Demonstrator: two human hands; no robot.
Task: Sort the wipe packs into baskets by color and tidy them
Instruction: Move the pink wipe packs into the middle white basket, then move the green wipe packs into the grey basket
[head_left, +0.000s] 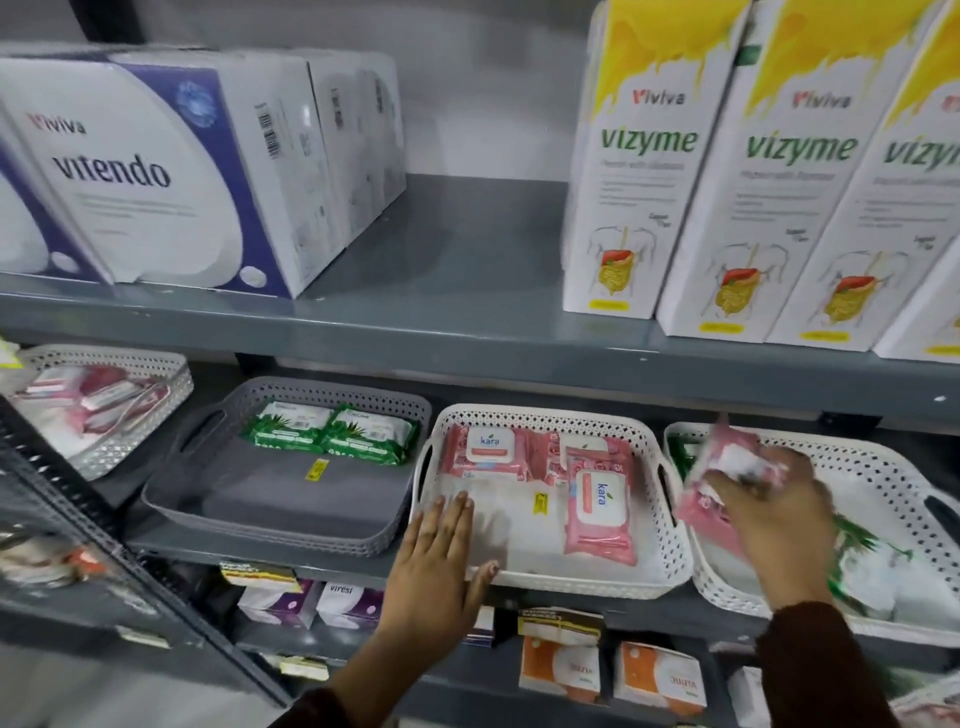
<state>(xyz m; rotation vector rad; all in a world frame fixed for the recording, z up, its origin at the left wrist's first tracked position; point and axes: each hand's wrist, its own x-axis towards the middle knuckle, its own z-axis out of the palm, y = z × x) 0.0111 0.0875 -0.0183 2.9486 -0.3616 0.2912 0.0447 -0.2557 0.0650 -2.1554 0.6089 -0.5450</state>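
Observation:
On the middle shelf stand a grey basket (218, 499) with two green wipe packs (332, 431) at its back, a white middle basket (587, 579) holding three pink wipe packs (597, 499), and a white right basket (883, 488) with green packs (857, 551). My left hand (441, 561) lies flat, fingers apart, on the front left corner of the middle basket. Over the right basket's left side, my right hand (774, 509) grips a blurred pink wipe pack (727, 457).
Another white basket (130, 415) with pink packs sits at far left. White "vitendo" boxes (156, 171) and tall "vizyme" boxes (727, 182) fill the upper shelf. Small boxes (566, 670) line the shelf below. A dark metal rack (104, 545) slants at lower left.

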